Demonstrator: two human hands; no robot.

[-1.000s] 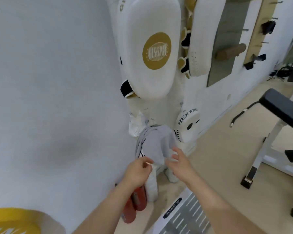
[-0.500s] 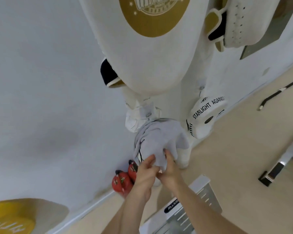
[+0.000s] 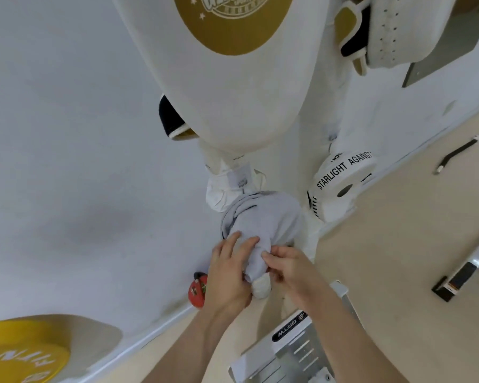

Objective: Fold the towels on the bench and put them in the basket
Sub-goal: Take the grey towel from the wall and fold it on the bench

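The view is closing in on the pad [image 3: 233, 92]. A second ago the whole of it was showing, and now only its lower end is filling the top of the frame. Just below the pad's tip the towel [image 3: 263, 219] is hanging in a grey bunch, where it was hanging then, so it is not coming free yet.

The hands are what is changing. A second ago the left one was pinching the towel's lowest corner while the right was reaching in with fingers apart, barely touching the cloth. Now both are sitting higher, nearer the pad, and closing on the bunch. The left hand [image 3: 230, 272] is grasping the towel's lower part, with its fingers lying across the cloth. The right hand [image 3: 291, 272] is pinching the same end between thumb and curled fingers. The two hands are nearly meeting, and the towel's tail is poking out between them, further below the pad.

This looks like the gathering step: a loose one-handed pinch is becoming a firm two-handed hold, probably for drawing the towel down and away from the pad. What is holding the cloth up there is hidden. Folding is not starting yet, and no basket is showing. A slow pull seems wise, since the round pad [image 3: 343, 186] is sitting close by, below the pad and to one side, and the cloth may be snagging.
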